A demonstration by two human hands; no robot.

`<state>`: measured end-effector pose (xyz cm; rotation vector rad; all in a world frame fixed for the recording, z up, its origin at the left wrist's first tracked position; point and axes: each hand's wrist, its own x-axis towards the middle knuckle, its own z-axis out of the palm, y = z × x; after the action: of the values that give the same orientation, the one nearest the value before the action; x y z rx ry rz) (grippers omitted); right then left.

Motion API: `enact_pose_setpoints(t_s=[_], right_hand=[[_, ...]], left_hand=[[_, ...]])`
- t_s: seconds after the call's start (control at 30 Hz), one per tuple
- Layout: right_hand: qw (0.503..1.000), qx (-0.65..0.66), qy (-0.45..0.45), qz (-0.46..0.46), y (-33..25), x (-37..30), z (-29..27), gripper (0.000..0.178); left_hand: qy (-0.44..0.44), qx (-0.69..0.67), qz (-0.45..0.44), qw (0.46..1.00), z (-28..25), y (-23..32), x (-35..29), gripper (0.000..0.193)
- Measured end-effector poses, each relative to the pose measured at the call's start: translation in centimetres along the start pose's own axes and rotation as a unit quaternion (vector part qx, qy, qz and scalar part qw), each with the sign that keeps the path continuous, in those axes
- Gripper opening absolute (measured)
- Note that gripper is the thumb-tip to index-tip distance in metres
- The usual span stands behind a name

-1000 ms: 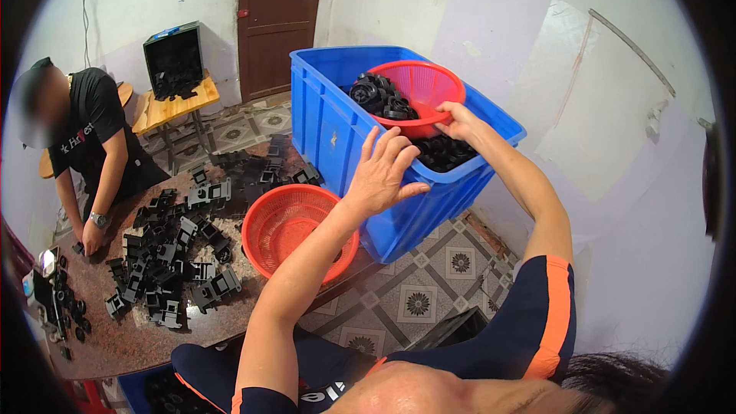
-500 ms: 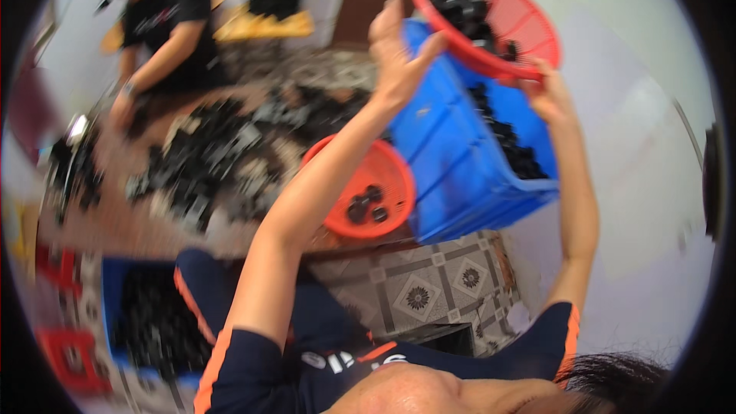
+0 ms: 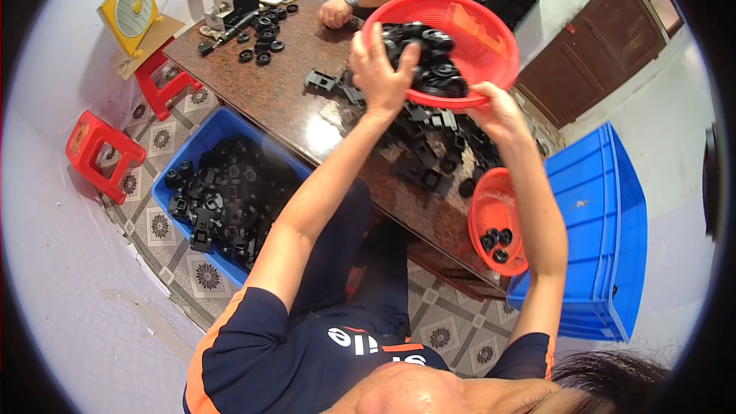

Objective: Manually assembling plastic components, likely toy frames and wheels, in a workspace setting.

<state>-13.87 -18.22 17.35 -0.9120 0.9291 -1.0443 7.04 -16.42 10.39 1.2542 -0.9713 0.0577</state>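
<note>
A red plastic basket (image 3: pixel 484 54) is held up over the table, tilted, with shiny black round parts (image 3: pixel 437 61) heaped toward its left side. My right hand (image 3: pixel 498 113) grips its near rim, thumb on top. Against the left rim lies my left hand (image 3: pixel 381 77), its fingers stretched and apart, the thumb over the black parts; it is slightly blurred. Below my right forearm, a smaller orange-red basket (image 3: pixel 491 192) stands at the table's right end with a few black round parts (image 3: pixel 497 244) in it.
Black and grey plastic pieces (image 3: pixel 422 161) cover part of the brown table (image 3: pixel 268 107). Blue bins stand at right (image 3: pixel 583 222) and on the floor at left (image 3: pixel 172 211), the latter full of black parts. A co-worker's hand (image 3: pixel 335 13) rests across the table. Red stools (image 3: pixel 103 149) stand left.
My view has swung left. The held basket has moved from above the right blue bin to over the table, and my left hand now touches its left side.
</note>
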Motion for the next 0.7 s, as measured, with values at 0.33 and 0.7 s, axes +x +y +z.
enact_pose_setpoints(t_s=[0.33, 0.7], right_hand=[[0.979, -0.177, 0.067, -0.073, 11.6, 16.2, 22.0, 0.052], [0.827, -0.521, 0.188, -0.096, 16.3, 21.9, 28.7, 0.094]], left_hand=[[0.050, 0.263, -0.132, 0.955, -9.0, -22.8, 8.7, 0.091], [-0.098, 0.360, -0.065, 0.926, -11.7, -32.0, 9.3, 0.120]])
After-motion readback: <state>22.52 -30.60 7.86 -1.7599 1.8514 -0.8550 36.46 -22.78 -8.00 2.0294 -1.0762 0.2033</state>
